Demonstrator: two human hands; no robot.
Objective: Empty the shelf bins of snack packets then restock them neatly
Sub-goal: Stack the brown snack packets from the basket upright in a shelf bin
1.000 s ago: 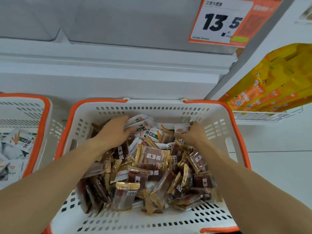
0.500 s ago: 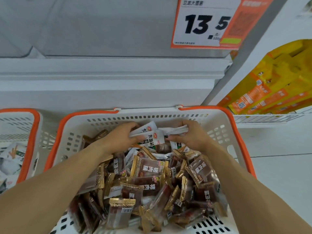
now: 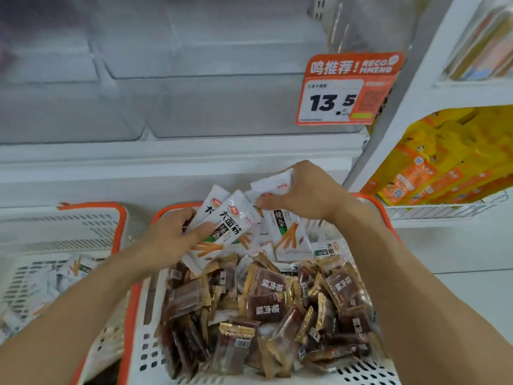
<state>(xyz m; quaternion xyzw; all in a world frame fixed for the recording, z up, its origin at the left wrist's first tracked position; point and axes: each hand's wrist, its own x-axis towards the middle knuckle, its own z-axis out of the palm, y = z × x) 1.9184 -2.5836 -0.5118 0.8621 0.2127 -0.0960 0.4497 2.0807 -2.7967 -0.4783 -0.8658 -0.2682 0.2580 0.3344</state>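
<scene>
Both hands now raised above basket (image 3: 144, 315), carrying white packets (image 3: 230, 223): left hand (image 3: 172, 240) grips several, right hand (image 3: 302, 195) pinches more. Brown packets (image 3: 263, 304) remain heaped in my basket below the shelf bins (image 3: 194, 107).

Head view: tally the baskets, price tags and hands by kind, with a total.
Baskets (left basket, centre basket): 2
Price tag: 1
Hands gripping white packets (left hand, right hand): 2
Total: 5
</scene>
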